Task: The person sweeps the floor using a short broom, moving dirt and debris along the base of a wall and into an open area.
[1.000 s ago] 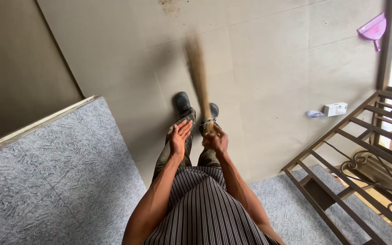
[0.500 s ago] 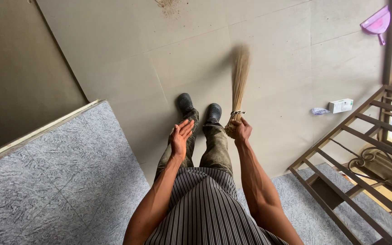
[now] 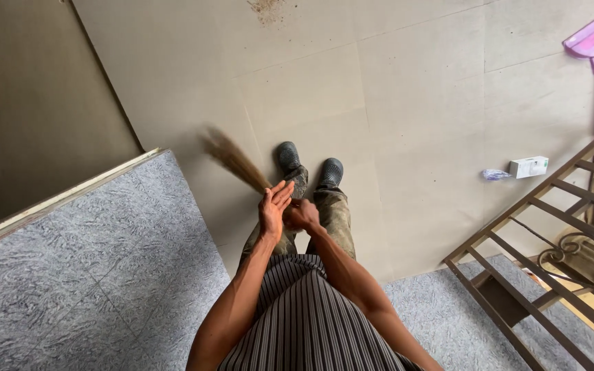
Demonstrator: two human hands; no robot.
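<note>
Tiled floor (image 3: pixel 407 103) is lying beneath us. Our right hand (image 3: pixel 304 214) is gripping the broom (image 3: pixel 232 159); our left hand (image 3: pixel 271 207) is spread flat against it. Next, we judge, sweeping needs a steady two-handed hold.

Seen from above, the person stands on a beige tiled floor (image 3: pixel 407 103), dark shoes (image 3: pixel 309 168) side by side. The right hand (image 3: pixel 302 215), just in front of the shoes, is closed around the bound end of a straw hand broom (image 3: pixel 234 159), whose blurred bristles fan up and to the left of the shoes. The left hand (image 3: pixel 273 206) is flat, fingers straight, pressed against the broom's handle end beside the right hand. Far right of the shoes lie a small white box (image 3: pixel 529 166) and a crumpled wrapper (image 3: pixel 496 174); a pink dustpan (image 3: pixel 588 40) lies beyond them.
</note>
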